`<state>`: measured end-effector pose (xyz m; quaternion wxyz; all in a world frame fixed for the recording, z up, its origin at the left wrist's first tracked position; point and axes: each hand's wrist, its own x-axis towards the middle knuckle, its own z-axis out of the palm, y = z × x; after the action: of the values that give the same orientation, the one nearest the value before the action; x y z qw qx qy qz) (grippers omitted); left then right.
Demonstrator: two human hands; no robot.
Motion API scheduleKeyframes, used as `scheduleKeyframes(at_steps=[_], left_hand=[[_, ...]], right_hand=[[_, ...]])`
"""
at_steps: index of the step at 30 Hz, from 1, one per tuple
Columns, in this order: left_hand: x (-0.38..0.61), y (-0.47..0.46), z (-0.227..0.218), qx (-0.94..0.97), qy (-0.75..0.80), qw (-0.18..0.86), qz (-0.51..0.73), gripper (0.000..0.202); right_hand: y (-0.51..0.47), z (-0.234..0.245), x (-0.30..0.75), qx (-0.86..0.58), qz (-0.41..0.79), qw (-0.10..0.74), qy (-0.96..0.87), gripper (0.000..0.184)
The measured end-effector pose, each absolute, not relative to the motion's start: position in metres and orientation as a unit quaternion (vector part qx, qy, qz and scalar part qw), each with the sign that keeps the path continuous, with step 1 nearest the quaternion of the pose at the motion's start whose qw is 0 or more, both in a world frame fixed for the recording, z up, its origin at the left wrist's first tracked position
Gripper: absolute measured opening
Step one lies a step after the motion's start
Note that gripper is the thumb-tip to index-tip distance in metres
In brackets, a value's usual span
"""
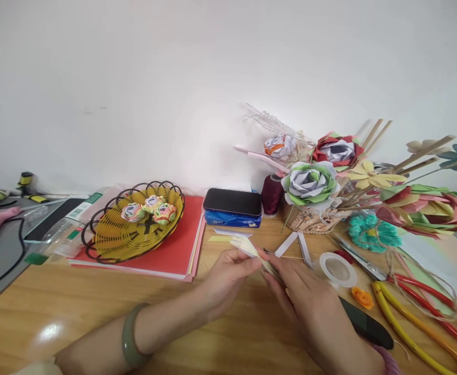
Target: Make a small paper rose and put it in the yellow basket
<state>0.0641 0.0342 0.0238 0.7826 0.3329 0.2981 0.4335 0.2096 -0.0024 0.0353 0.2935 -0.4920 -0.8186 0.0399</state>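
Observation:
My left hand (228, 276) and my right hand (302, 294) meet above the wooden table (95, 312), both pinched on a small bundle of pale yellow paper strips (247, 247). The strips fan out up and to the left from between the fingers. A green bangle (128, 338) sits on my left wrist. Loose white and yellow paper strips (291, 244) lie on the table just behind the hands. A roll of clear tape (337, 269) lies right of my right hand.
A yellow wire basket (126, 237) with three paper roses rests on red folders (173, 255). A phone (232, 202) lies on a blue tissue pack. A vase of paper flowers (314, 182), scissors (359, 258), red and yellow tubes (416, 323) and a black tool (369, 328) fill the right side.

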Motion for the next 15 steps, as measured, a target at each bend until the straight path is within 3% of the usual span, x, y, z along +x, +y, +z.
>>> scheduleKeyframes(at_steps=[6, 8, 10, 12, 15], left_hand=[[0.052, 0.043, 0.031, 0.399, 0.294, 0.773, 0.395, 0.019], [0.044, 0.047, 0.041, 0.483, 0.313, 0.728, 0.372, 0.037], [0.038, 0.046, 0.052, 0.663, 0.326, 0.601, 0.305, 0.044], [0.038, 0.040, 0.058, 0.844, 0.313, 0.402, 0.165, 0.036], [0.044, 0.023, 0.058, 0.946, 0.276, 0.172, 0.020, 0.034]], right_hand=[[0.001, 0.043, 0.214, -0.465, 0.149, 0.313, -0.815, 0.027], [-0.001, 0.042, 0.217, -0.473, 0.177, 0.300, -0.809, 0.024], [-0.006, 0.039, 0.219, -0.484, 0.219, 0.280, -0.800, 0.021], [-0.014, 0.034, 0.220, -0.487, 0.269, 0.264, -0.788, 0.021], [-0.026, 0.030, 0.219, -0.487, 0.341, 0.276, -0.755, 0.024]])
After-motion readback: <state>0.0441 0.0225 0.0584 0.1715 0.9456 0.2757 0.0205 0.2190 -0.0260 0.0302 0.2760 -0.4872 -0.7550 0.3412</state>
